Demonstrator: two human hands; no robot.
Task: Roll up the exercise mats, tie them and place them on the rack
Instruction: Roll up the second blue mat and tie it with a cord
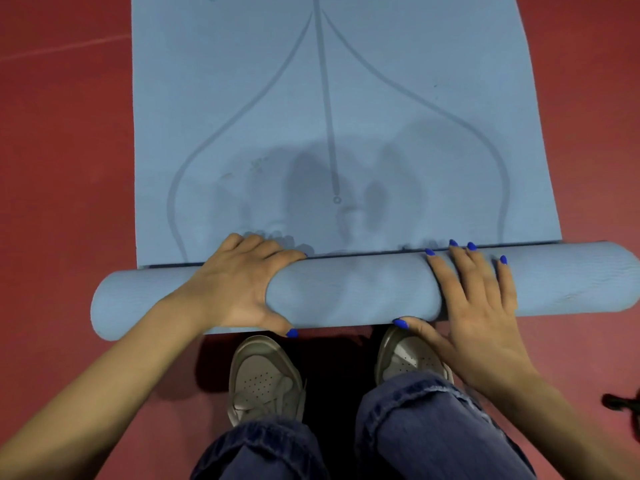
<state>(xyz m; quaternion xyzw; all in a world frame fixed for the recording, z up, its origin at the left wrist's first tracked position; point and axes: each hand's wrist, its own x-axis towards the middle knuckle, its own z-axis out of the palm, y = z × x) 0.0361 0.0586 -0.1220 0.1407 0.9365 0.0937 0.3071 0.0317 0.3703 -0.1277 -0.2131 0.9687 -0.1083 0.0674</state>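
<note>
Mat: light blue foam exercise mat (346, 98) with curved grey line markings, flat on the red floor (62, 150), near end wound into a roll (353, 289).
Left hand (239, 282): curled over the roll, thumb beneath.
Right hand (478, 306): fingers straight, pressed flat on the roll.
Feet: grey lace-up sneakers (266, 379) just behind the roll.

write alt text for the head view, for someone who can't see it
Seen from above, a person's two hands roll up a blue mat on a red floor: the left hand curls round the roll, and the right hand lies on top of it, fingers straight. Most of the mat lies flat ahead. Grey shoes and jeans show below.
</note>
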